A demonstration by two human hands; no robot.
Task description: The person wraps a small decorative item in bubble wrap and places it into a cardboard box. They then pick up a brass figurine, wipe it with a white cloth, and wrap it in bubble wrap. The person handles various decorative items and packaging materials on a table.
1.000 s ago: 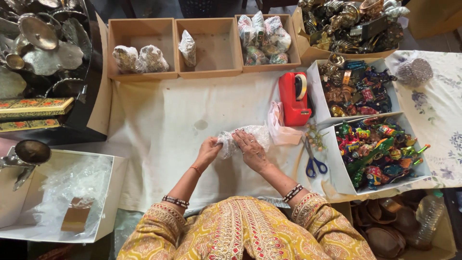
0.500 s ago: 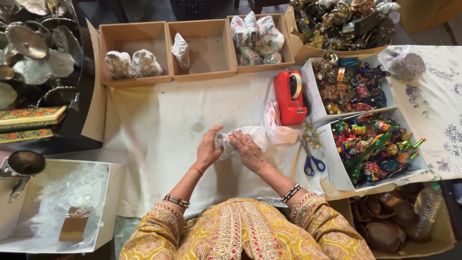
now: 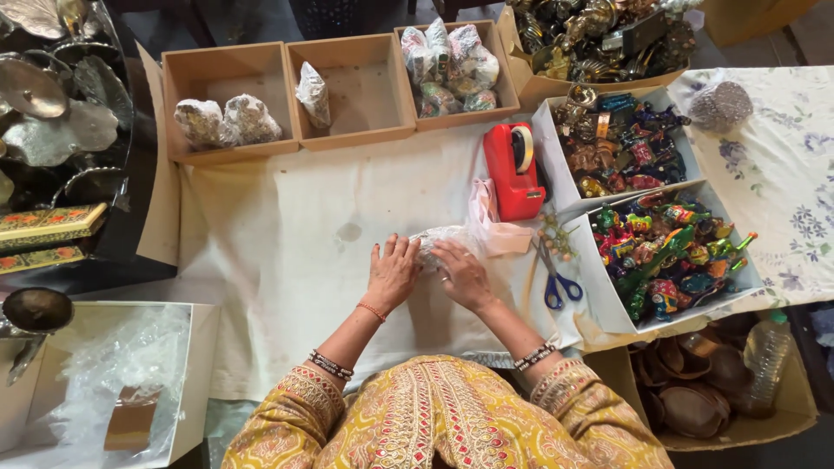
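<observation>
Your left hand [image 3: 393, 276] and right hand [image 3: 462, 274] lie side by side on a bubble-wrapped bundle [image 3: 439, 238] on the table cloth [image 3: 278, 234]. Right of it lie the scissors [image 3: 551, 278]; behind it stands the tape dispenser [image 3: 514, 169], before three cardboard boxes [image 3: 334, 135].

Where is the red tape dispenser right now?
The red tape dispenser stands on the white cloth, up and right of the hands, beside the box of small painted figures, with the blue-handled scissors just below.

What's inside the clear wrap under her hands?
Both the left hand and right hand press on the clear wrap. Only a pale lump shows through; the hands and crinkled plastic hide what it is.
</observation>
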